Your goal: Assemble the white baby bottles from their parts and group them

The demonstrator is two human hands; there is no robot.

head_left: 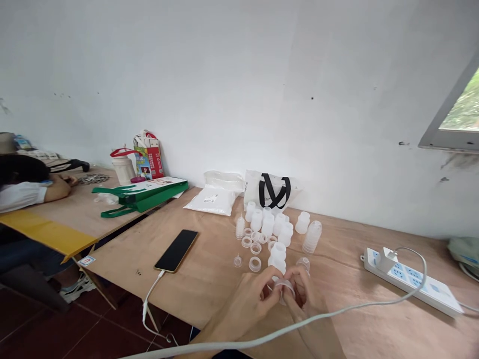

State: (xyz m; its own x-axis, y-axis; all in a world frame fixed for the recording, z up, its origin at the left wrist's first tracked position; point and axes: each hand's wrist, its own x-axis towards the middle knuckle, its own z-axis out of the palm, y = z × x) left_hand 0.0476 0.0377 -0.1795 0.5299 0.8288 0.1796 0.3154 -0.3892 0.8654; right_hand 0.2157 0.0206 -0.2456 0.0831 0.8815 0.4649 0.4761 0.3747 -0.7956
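Note:
My left hand and my right hand meet at the table's near side, fingers pinched on a translucent plastic ring. Part of the ring is hidden by the fingers. Just beyond them stands a frosted white plastic bottle. A clear dome-shaped cap lies near my right hand. Several loose rings are spread to the left of the bottles, with a small nipple-shaped piece beside them. More frosted bottles stand behind, and a stack of clear caps leans at the right.
A phone on a charging cable lies left. At right is a power strip; its white cable crosses in front of my forearms. Behind are a white packet and a bag. Another person rests at the adjoining table.

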